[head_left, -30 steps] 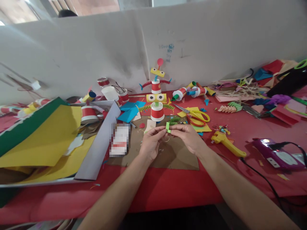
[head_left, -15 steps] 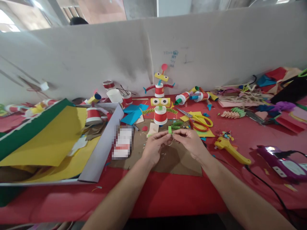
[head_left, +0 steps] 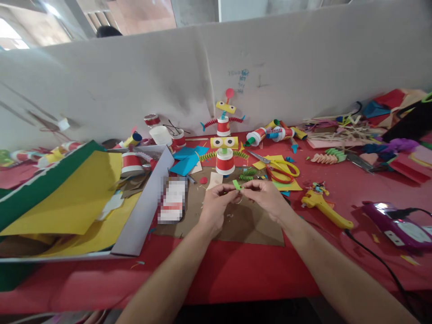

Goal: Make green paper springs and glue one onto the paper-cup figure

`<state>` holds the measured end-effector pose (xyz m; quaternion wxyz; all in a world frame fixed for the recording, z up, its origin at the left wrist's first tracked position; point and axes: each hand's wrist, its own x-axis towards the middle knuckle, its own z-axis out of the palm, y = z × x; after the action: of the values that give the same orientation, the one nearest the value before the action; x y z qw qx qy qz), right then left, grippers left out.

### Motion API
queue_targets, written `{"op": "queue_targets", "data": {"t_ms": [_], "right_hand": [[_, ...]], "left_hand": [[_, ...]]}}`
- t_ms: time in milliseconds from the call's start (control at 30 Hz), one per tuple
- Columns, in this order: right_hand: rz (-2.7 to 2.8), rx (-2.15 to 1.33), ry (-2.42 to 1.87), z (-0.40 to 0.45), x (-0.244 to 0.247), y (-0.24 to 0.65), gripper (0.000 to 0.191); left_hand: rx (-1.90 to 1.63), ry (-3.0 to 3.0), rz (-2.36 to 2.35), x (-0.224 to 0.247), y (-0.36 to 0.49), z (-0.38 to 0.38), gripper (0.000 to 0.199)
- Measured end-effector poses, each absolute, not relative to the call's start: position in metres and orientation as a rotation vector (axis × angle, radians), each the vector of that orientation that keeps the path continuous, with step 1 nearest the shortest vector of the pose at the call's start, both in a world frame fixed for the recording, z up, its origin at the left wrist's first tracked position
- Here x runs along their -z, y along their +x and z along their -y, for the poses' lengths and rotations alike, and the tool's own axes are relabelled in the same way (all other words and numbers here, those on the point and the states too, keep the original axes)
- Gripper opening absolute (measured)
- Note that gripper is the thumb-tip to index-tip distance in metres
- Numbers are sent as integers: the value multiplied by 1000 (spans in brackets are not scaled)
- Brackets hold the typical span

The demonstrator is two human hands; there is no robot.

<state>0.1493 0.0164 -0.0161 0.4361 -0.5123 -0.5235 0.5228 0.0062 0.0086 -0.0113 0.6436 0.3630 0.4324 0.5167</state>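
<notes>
Between the fingertips of my left hand (head_left: 218, 203) and my right hand (head_left: 262, 198) is a small light-green paper strip (head_left: 236, 185), its free end sticking up. Both hands are pinched closed on it above a brown cardboard sheet (head_left: 256, 229). Just beyond them lies a green folded-paper spring (head_left: 248, 174). Behind stands a red and white paper-cup figure (head_left: 225, 161) with a yellow eye tube and green spring arms. A similar figure (head_left: 223, 127) with red arms stands farther back. Scissors (head_left: 283, 170) with red and yellow handles lie on yellow paper to the right.
On the right are a yellow glue gun (head_left: 326, 211) with a black cord and a purple power strip (head_left: 394, 225). A box (head_left: 141, 220) with yellow sheets stands left. Blue paper (head_left: 185, 164) and paper scraps lie about. A grey-white panel (head_left: 135, 81) rises behind the table.
The green strip's free end has gone from upright to leaning left between my fingertips. Both hands keep almost the same place; the view has shifted slightly.
</notes>
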Motion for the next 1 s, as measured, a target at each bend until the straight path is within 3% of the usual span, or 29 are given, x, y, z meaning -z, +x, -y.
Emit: {"op": "queue_targets", "data": {"t_ms": [333, 600, 1000], "right_hand": [[1005, -1331, -1095, -8, 26, 132, 21], [1010, -1428, -1139, -17, 23, 145, 17], [1085, -1536, -1133, -14, 8, 152, 13]], "left_hand": [[-1330, 570, -833, 21, 15, -2, 17], [-1053, 400, -780, 19, 2, -13, 5], [-924, 572, -792, 20, -5, -19, 12]]}}
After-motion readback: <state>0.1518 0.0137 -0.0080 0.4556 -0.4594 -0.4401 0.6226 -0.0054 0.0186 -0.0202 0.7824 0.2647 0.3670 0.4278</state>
